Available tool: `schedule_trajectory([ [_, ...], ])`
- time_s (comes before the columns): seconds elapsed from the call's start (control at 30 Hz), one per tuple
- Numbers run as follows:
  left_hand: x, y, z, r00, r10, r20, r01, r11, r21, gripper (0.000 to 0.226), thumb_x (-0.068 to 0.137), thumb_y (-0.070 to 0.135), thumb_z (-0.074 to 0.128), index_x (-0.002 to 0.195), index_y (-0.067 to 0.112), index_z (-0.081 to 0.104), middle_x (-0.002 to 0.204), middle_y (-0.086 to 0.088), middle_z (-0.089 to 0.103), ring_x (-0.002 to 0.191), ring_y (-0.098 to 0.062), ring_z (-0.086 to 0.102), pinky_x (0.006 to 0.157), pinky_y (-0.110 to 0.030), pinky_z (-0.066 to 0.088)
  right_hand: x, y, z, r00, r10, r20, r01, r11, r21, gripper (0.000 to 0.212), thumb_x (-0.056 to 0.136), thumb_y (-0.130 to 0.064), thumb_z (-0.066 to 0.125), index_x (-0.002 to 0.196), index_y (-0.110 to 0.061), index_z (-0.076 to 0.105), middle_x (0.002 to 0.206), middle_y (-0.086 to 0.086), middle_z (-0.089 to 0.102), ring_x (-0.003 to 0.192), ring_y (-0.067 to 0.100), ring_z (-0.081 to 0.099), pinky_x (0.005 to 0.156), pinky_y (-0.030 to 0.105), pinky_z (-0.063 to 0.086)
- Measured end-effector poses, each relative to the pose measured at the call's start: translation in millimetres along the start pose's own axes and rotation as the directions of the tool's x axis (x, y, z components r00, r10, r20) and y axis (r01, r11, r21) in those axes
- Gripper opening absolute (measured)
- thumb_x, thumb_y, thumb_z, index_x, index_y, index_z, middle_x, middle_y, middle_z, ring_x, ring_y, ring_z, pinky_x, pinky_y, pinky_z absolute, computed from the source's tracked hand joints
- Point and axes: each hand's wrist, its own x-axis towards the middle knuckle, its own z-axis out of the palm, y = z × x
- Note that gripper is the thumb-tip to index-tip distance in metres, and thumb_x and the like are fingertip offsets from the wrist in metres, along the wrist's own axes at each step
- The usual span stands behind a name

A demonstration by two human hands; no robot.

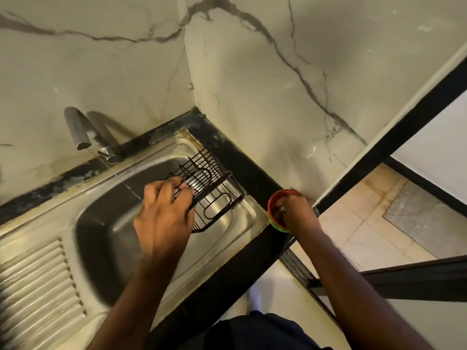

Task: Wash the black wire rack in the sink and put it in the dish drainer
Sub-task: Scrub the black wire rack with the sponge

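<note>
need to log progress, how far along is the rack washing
Early. Done: the black wire rack is in the sink, with a thin stream running from the tap. In hand: the left hand holds the rack while the right hand reaches into a red bowl on the counter edge. Left: scrubbing, rinsing, and moving it to the drainer, which isn't in view.

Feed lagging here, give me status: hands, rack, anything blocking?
Left hand gripping black wire rack over sink. Right hand in red bowl. Nothing blocking.
</note>
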Motion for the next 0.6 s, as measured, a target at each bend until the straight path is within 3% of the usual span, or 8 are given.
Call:
schedule_trajectory([
  [0.07, -2, -2, -3, 1.000, -0.005, 0.003, 0.005, 1.000, -0.003, 0.031, 0.075, 0.011, 0.085, 0.104, 0.009, 0.073, 0.116, -0.013, 0.069, 0.110, -0.029, 0.041, 0.050, -0.040, 0.051, -2, -16, -3, 0.995, -0.040, -0.096, 0.039, 0.999, -0.011, 0.027, 0.096, 0.000, 0.050, 0.118, 0.003, 0.066, 0.103, 0.017, 0.065, 0.085, 0.016, 0.060, 0.054, 0.002, 0.040],
  [0.1, -3, -4, -4, 1.000, -0.007, 0.002, 0.007, 1.000, -0.001, 0.031, 0.075, 0.011, 0.085, 0.103, 0.009, 0.073, 0.116, -0.013, 0.069, 0.110, -0.029, 0.041, 0.050, -0.039, 0.050, -7, -24, -4, 0.993, -0.053, -0.104, 0.054, 0.999, 0.003, 0.027, 0.097, -0.002, 0.052, 0.120, 0.000, 0.066, 0.102, 0.016, 0.064, 0.078, 0.020, 0.057, 0.056, 0.006, 0.040],
  [0.17, -5, -7, -6, 1.000, -0.010, 0.001, 0.010, 1.000, 0.004, 0.031, 0.075, 0.012, 0.084, 0.103, 0.009, 0.073, 0.116, -0.013, 0.070, 0.109, -0.028, 0.041, 0.050, -0.037, 0.048, -11, -41, -8, 0.973, -0.138, -0.184, 0.126, 0.989, -0.072, 0.028, 0.096, -0.007, 0.059, 0.121, -0.016, 0.068, 0.110, 0.004, 0.065, 0.082, 0.006, 0.059, 0.069, 0.015, 0.044],
  [0.27, -9, -14, -9, 1.000, -0.018, 0.007, 0.017, 0.999, 0.034, 0.034, 0.072, 0.014, 0.085, 0.104, 0.009, 0.074, 0.116, -0.014, 0.070, 0.109, -0.029, 0.041, 0.049, -0.037, 0.050, -15, -65, -4, 0.862, -0.416, -0.289, 0.423, 0.905, -0.042, 0.031, 0.091, -0.010, 0.069, 0.117, -0.026, 0.070, 0.110, -0.012, 0.064, 0.093, 0.002, 0.064, 0.082, 0.020, 0.054],
  [0.4, -14, -23, -17, 0.999, -0.019, 0.026, 0.017, 0.996, 0.083, 0.035, 0.071, 0.018, 0.086, 0.102, 0.013, 0.074, 0.117, -0.011, 0.070, 0.109, -0.031, 0.049, 0.054, -0.037, 0.052, -39, -118, -4, 0.786, -0.538, -0.304, 0.617, 0.713, 0.332, 0.044, 0.089, -0.013, 0.072, 0.128, -0.031, 0.061, 0.126, -0.011, 0.062, 0.111, 0.001, 0.061, 0.091, 0.019, 0.053],
  [0.53, -20, -40, -27, 1.000, -0.004, -0.009, 0.005, 0.995, 0.102, 0.032, 0.071, 0.016, 0.088, 0.099, 0.015, 0.074, 0.118, -0.008, 0.071, 0.106, -0.036, 0.059, 0.050, -0.035, 0.050, -47, -157, 3, 0.638, -0.704, -0.310, 0.769, 0.598, 0.225, 0.043, 0.094, -0.014, 0.066, 0.132, -0.030, 0.059, 0.126, -0.003, 0.055, 0.112, 0.009, 0.060, 0.089, 0.021, 0.054],
  [0.6, -23, -49, -31, 0.998, -0.025, -0.059, 0.030, 0.995, 0.091, 0.032, 0.072, 0.016, 0.086, 0.100, 0.015, 0.072, 0.118, -0.006, 0.071, 0.107, -0.032, 0.055, 0.047, -0.032, 0.047, -43, -165, 9, 0.643, -0.718, -0.267, 0.766, 0.605, 0.219, 0.041, 0.093, -0.008, 0.064, 0.128, -0.030, 0.062, 0.123, -0.003, 0.053, 0.111, 0.008, 0.059, 0.090, 0.020, 0.054],
])
